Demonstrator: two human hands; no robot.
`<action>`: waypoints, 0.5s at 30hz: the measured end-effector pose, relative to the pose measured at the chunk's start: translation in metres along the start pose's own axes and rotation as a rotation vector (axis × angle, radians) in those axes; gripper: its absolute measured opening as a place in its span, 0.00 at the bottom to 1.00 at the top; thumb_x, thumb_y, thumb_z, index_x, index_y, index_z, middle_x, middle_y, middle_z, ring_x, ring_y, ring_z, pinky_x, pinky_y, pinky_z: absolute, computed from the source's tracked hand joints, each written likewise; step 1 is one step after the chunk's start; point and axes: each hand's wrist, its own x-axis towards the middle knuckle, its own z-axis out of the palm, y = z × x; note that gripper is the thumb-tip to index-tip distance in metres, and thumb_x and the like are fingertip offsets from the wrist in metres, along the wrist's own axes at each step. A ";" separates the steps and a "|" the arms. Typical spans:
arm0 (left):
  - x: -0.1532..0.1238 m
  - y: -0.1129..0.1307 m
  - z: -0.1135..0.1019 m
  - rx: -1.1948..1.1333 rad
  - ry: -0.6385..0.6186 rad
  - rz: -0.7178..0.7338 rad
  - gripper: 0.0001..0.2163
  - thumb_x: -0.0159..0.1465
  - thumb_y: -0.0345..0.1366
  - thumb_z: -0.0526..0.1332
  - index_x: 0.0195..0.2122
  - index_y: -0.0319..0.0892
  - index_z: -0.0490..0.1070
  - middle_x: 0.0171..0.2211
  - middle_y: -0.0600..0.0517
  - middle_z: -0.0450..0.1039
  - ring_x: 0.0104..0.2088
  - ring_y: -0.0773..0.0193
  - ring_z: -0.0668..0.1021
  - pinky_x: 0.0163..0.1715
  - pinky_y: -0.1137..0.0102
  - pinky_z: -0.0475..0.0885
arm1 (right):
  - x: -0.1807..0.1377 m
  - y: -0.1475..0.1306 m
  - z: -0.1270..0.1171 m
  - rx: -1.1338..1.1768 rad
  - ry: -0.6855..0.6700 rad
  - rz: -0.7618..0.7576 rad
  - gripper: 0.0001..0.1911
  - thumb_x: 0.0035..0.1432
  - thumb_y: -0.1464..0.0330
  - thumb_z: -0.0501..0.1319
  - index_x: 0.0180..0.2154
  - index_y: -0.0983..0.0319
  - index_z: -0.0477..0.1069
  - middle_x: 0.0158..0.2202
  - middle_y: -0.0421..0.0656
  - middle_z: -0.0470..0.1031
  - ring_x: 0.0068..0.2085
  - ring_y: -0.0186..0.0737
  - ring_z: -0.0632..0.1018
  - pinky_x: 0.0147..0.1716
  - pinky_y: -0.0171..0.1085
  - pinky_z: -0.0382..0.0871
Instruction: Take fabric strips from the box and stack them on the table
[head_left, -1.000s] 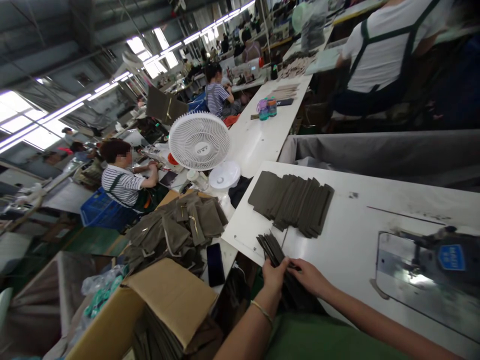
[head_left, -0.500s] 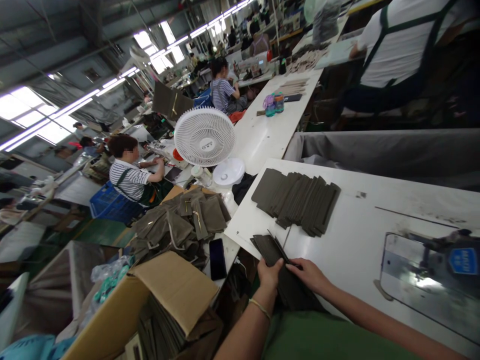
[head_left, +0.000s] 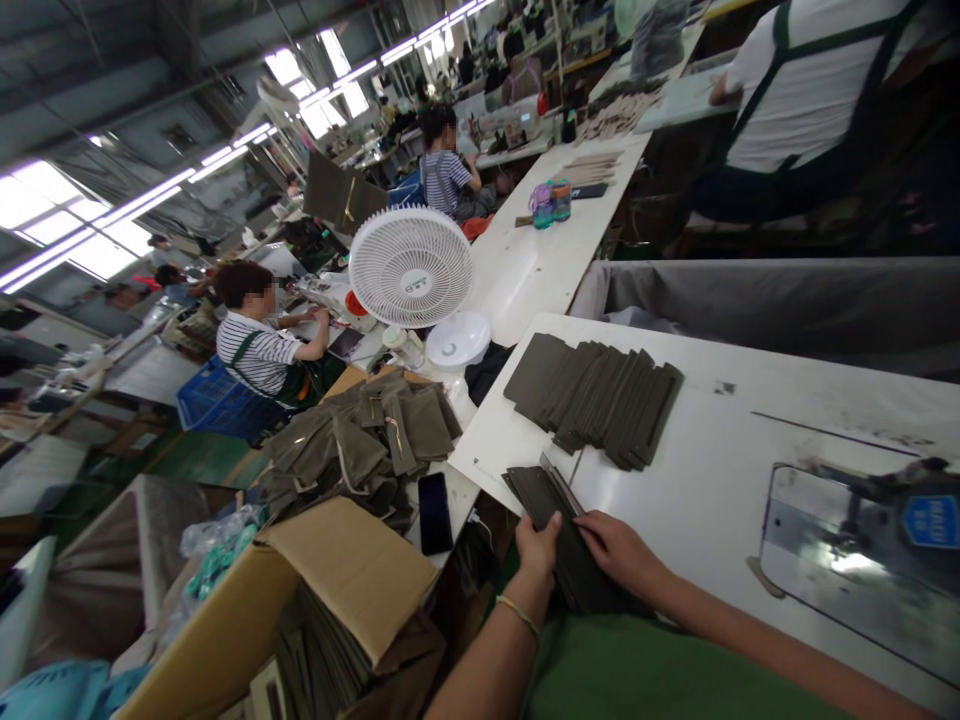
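Observation:
A bundle of dark olive fabric panels [head_left: 538, 495] sits at the front edge of the white table, held between my two hands. My left hand [head_left: 538, 550] grips its left side, the thumb lying on top. My right hand [head_left: 619, 545] pinches the right side, where one panel stands a little apart from the others. The lower end of the bundle lies against my green apron [head_left: 637, 660]. Just beyond, a fanned row of similar panels [head_left: 600, 400] lies flat on the table.
A sewing machine [head_left: 885, 560] is set in the table at right. To the left are a heap of olive pieces [head_left: 360, 430], a phone [head_left: 434, 513], an open cardboard box [head_left: 352, 550] and a white fan [head_left: 412, 270]. Several co-workers sit farther off.
My right hand has shifted slightly, and one panel at the bundle's right side now stands wider apart. The left hand keeps its hold; the fanned row has not moved.

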 end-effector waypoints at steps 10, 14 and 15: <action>0.003 -0.007 -0.003 0.000 0.009 0.027 0.22 0.41 0.43 0.73 0.32 0.35 0.71 0.31 0.44 0.76 0.34 0.54 0.78 0.37 0.64 0.74 | 0.003 0.003 -0.004 -0.033 -0.022 0.053 0.19 0.51 0.60 0.56 0.40 0.65 0.74 0.39 0.49 0.75 0.41 0.46 0.74 0.45 0.43 0.66; 0.005 -0.010 -0.002 -0.003 0.013 0.034 0.23 0.41 0.44 0.73 0.33 0.35 0.71 0.33 0.43 0.76 0.34 0.54 0.78 0.36 0.65 0.74 | 0.003 0.005 -0.004 -0.031 -0.028 0.065 0.19 0.51 0.60 0.56 0.41 0.64 0.74 0.40 0.48 0.75 0.43 0.45 0.74 0.46 0.42 0.66; 0.005 -0.010 -0.002 -0.002 0.015 0.037 0.23 0.41 0.44 0.73 0.33 0.35 0.71 0.33 0.43 0.76 0.34 0.54 0.78 0.36 0.65 0.74 | 0.003 0.005 -0.003 -0.031 -0.031 0.067 0.19 0.51 0.60 0.57 0.41 0.63 0.74 0.40 0.48 0.75 0.43 0.46 0.74 0.46 0.42 0.67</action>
